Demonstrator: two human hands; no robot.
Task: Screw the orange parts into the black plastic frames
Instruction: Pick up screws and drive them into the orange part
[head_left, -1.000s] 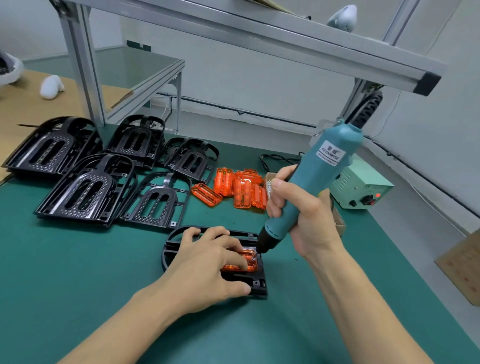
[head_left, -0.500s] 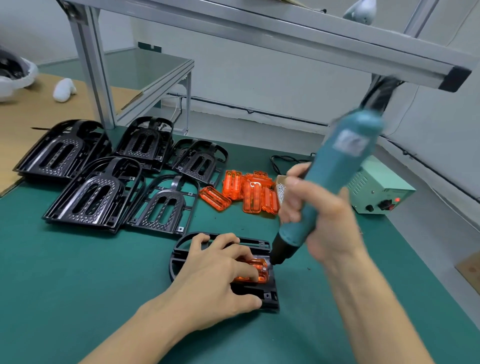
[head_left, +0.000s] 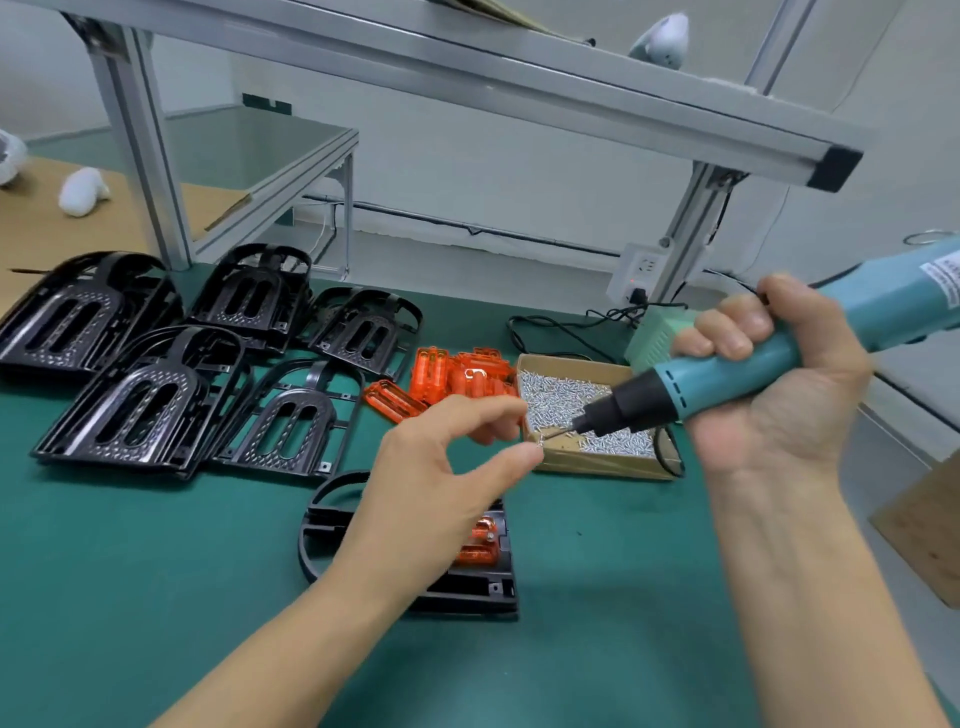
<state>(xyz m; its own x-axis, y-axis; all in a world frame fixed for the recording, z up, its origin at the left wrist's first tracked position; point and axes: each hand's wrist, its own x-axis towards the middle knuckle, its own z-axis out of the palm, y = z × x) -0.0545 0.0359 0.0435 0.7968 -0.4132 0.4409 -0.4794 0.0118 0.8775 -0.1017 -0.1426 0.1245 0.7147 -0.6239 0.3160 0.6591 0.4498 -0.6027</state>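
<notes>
Lighting bright and even, diffuse from overhead, no hard hotspots. Soft shadows sit under both forearms on the green desk (head_left: 130, 571). Mild specular glare on the glossy black frames (head_left: 140, 405) at left and on the screw pile (head_left: 556, 395). Left hand (head_left: 441, 483) shows motion blur at the fingertips; right hand (head_left: 769, 384) and the teal driver (head_left: 779, 358) are slightly soft. Wide-angle distortion: the aluminium rail (head_left: 519, 88) and uprights bow and lean toward the edges. Background wall is soft and low in contrast.

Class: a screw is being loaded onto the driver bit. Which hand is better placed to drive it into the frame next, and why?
Right. The right hand already grips the electric screwdriver, its bit at the screw which the left hand pinches above the black frame.
</notes>
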